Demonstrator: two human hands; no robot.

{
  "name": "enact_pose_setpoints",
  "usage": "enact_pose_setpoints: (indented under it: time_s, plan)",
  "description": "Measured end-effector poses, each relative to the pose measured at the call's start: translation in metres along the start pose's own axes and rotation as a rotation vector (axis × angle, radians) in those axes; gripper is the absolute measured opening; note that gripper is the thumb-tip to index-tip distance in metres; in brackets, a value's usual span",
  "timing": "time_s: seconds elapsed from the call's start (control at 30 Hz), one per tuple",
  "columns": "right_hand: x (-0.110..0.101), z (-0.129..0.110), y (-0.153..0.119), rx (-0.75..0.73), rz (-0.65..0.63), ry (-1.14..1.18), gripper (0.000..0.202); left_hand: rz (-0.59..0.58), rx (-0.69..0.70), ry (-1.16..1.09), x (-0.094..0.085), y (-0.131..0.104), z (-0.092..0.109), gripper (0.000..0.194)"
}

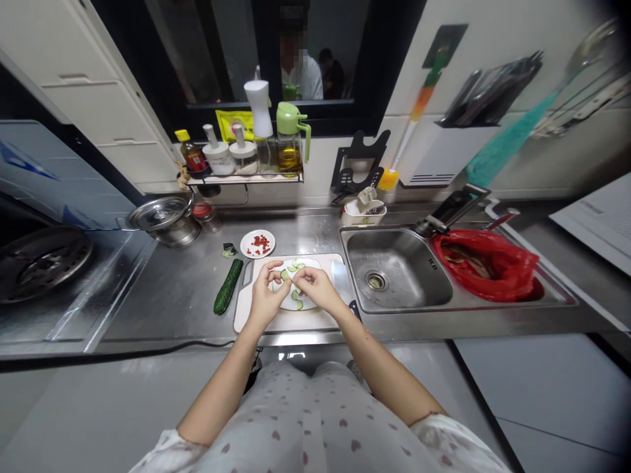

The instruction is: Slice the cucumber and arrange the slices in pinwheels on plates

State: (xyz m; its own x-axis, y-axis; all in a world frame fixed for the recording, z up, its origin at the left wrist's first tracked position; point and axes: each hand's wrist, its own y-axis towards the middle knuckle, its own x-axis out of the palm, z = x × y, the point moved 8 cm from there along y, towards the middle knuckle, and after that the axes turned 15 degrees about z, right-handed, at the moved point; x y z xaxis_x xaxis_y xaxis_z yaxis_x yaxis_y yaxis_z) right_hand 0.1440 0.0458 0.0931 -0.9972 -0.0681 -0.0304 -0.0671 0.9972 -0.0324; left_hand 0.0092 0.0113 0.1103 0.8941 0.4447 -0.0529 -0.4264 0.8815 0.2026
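Note:
Over a white plate with several cucumber slices on it, my two hands are close together. A thin cucumber slice shows at the thumb and fingers of my left hand, which is closed on it. My right hand is pinched beside that slice; what sits in its fingertips is too small to make out. The plate rests on a cutting board. On the board's right side lies a knife with a broad blade and dark handle.
A whole cucumber lies left of the board. Behind it are dark green peel scraps and a small plate of chopped red pieces. To the right are a sink and a red plastic bag. A seasoning rack hangs behind.

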Motion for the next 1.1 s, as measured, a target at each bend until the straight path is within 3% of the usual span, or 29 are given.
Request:
enact_pose_setpoints:
  time_s: [0.17, 0.47, 0.7, 0.8, 0.9, 1.0, 1.1]
  plan:
    - [0.0, 0.004, 0.001, 0.081, 0.015, 0.022, 0.01, 0.024, 0.104, 0.093, -0.002, -0.002, 0.002, 0.038]
    - [-0.002, 0.015, 0.003, 0.162, 0.035, 0.029, 0.01, 0.056, 0.109, 0.153, -0.001, -0.001, -0.005, 0.031]
    - [-0.004, 0.03, 0.007, 0.223, -0.027, -0.046, 0.013, 0.069, -0.029, -0.024, 0.001, 0.001, -0.021, 0.024]
    - [-0.005, 0.035, 0.012, 0.17, -0.075, -0.102, 0.014, 0.078, -0.095, -0.047, 0.0, 0.003, -0.032, 0.023]
    - [-0.009, 0.035, 0.02, -0.005, -0.08, -0.268, 0.011, 0.048, -0.145, -0.032, 0.001, 0.003, -0.049, 0.026]
    - [-0.013, 0.036, 0.026, -0.161, -0.063, -0.503, 0.007, -0.028, -0.162, 0.089, 0.004, -0.001, -0.069, 0.029]
    - [-0.013, 0.046, 0.028, -0.207, -0.104, -0.679, 0.006, -0.08, -0.172, 0.278, 0.005, -0.007, -0.09, 0.02]
